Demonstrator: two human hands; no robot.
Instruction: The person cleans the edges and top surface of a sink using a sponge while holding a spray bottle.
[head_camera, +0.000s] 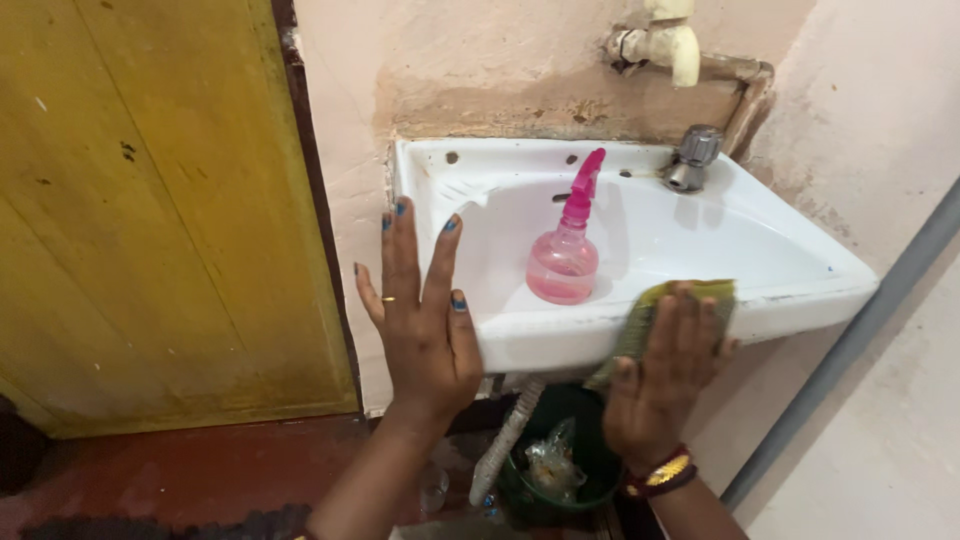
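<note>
A pink spray bottle (565, 262) stands upright in the basin beside a metal tap (693, 158). A yellow door (150, 210) stands left; a green bin (560, 455) sits below.

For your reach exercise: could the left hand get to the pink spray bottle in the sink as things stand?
Probably yes: the left hand is open at the sink's rim, with nothing between it and the spray bottle.
</note>
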